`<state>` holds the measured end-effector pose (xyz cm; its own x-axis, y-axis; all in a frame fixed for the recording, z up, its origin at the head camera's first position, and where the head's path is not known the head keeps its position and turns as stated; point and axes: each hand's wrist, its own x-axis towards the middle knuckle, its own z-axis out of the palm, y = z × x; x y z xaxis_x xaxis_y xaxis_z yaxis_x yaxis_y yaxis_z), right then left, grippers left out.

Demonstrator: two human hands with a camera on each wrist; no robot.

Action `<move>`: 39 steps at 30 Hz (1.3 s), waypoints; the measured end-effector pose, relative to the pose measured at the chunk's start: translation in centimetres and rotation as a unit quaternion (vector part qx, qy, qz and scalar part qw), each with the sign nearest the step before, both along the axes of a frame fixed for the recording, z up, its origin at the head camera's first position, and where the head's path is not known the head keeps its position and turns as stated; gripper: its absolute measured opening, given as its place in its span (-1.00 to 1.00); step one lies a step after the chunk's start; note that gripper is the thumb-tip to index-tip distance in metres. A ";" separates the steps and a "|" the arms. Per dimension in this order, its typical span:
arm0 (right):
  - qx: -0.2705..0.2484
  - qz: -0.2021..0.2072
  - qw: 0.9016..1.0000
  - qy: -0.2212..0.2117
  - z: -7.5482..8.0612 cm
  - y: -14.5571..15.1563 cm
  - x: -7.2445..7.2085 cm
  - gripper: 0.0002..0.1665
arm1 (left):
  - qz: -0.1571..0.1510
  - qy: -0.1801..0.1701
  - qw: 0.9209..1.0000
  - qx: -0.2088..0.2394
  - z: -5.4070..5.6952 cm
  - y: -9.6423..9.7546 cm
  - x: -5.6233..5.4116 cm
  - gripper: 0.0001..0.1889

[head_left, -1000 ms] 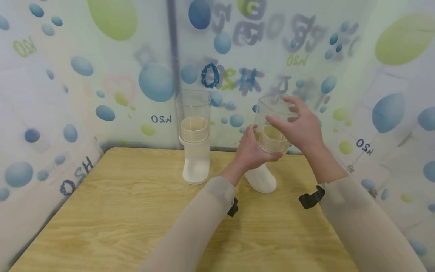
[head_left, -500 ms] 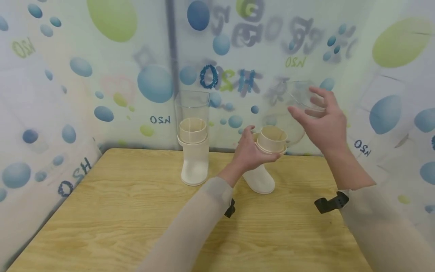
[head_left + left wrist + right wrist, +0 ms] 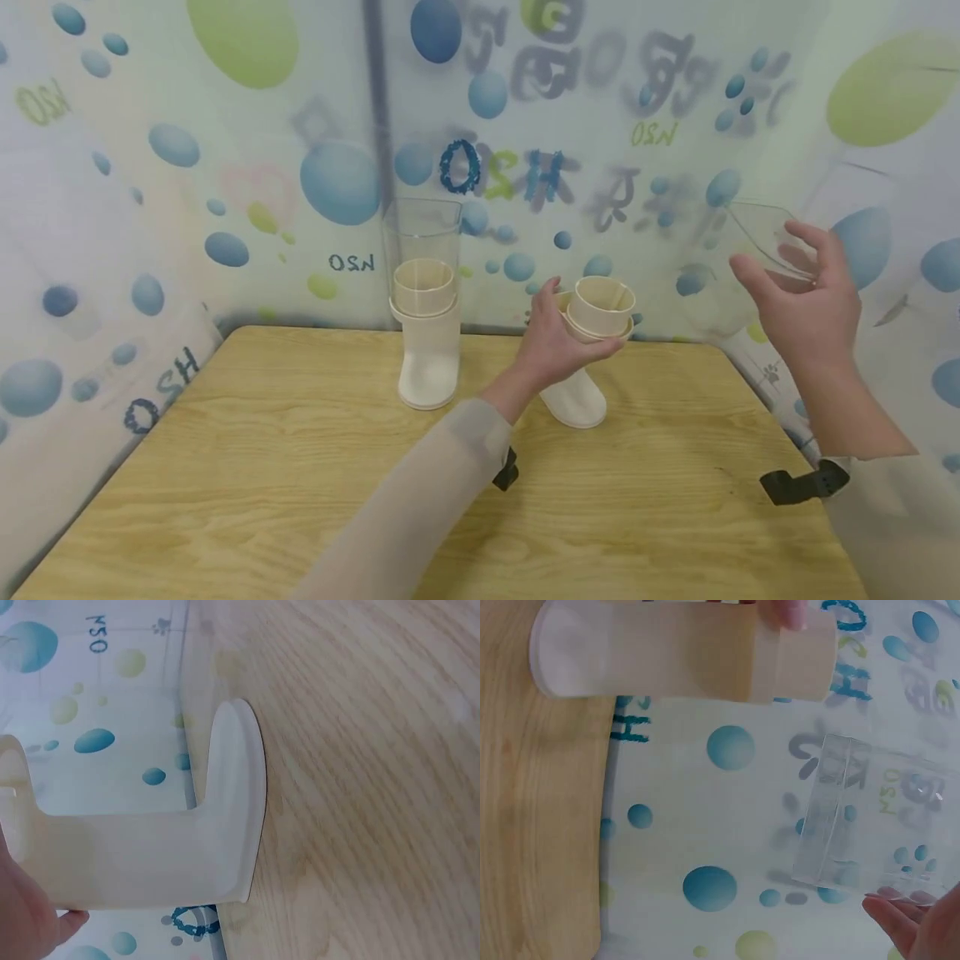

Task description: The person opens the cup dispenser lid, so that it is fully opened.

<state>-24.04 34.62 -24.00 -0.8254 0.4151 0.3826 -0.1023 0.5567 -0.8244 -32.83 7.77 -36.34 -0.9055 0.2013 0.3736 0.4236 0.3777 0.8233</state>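
A cream-white stand (image 3: pixel 576 402) with a flat foot and a round collar on top stands at the table's right rear. Around its upper part my left hand (image 3: pixel 557 337) grips, thumb toward the front. The left wrist view shows the stand's neck (image 3: pixel 135 859) with its foot on the wood. Off to the right, in the air, my right hand (image 3: pixel 813 304) holds a clear plastic container, seen best in the right wrist view as a see-through container (image 3: pixel 877 814) apart from the stand. A matching white stand (image 3: pixel 431 358) bears another clear container (image 3: pixel 423 225), upright.
The wooden table (image 3: pixel 300 483) reaches back to a printed wall (image 3: pixel 285 250) with blue and green drops and mirrored lettering. More printed wall (image 3: pixel 75 275) rises on the left, and on the right too, close to the right hand.
My right hand has lifted the clear container off the right stand and carried it rightward, baring the round collar. The left hand keeps its hold, and the left stand has not moved.
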 end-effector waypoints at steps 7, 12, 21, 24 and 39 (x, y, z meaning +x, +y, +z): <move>0.018 0.005 0.999 -0.037 -3.2 2.4 0.6 -0.08 | 0.069 0.002 0.998 0.000 -0.1 1.0 1.2 0.41; 0.031 -0.001 0.997 -0.067 -5.6 3.6 0.4 -0.04 | 0.102 -0.018 0.995 0.005 0.1 1.7 1.7 0.40; 0.081 0.006 0.991 -0.111 -9.6 5.3 -0.3 0.09 | 0.082 -0.035 0.995 0.036 -0.2 1.6 1.6 0.27; 0.094 0.018 0.987 -0.130 -10.8 5.8 -0.5 0.16 | 0.060 -0.037 0.996 0.047 -0.2 1.4 1.5 0.27; 0.085 0.019 0.982 -0.170 -15.2 6.0 -2.4 0.30 | -0.016 -0.070 0.996 0.056 -0.4 0.0 -0.3 0.31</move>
